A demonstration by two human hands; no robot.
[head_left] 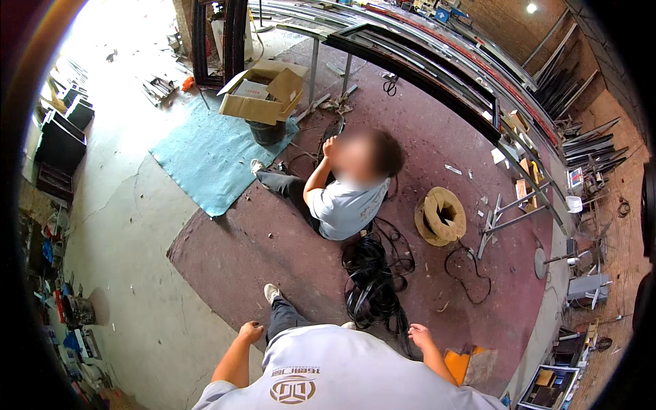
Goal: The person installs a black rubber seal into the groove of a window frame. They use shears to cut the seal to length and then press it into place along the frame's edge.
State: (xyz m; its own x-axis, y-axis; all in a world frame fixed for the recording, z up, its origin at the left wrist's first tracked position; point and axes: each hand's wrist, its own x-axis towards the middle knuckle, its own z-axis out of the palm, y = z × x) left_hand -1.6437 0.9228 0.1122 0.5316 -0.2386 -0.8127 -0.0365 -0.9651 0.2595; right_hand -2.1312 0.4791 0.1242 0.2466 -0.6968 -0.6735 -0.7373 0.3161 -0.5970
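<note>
My left hand [251, 332] hangs at my left side with its fingers curled in, and nothing shows in it. On the other side, my right hand [419, 335] is held out with its fingers loosely bent and a little apart; no held object shows. Just left of that hand lies a tangled heap of long black flexible strips [372, 270], its tail running toward me. A co-worker [348, 205] in a light shirt sits low on the floor beyond the heap, one hand raised near a dark thing I cannot make out.
A cardboard spool [432, 217] stands right of the strips. An open cardboard box [263, 96] rests on a dark bucket [265, 132] by a blue mat [205, 160]. A long black frame [424, 65] lies across metal stands [509, 217]. Metal profiles [471, 48] line the far side.
</note>
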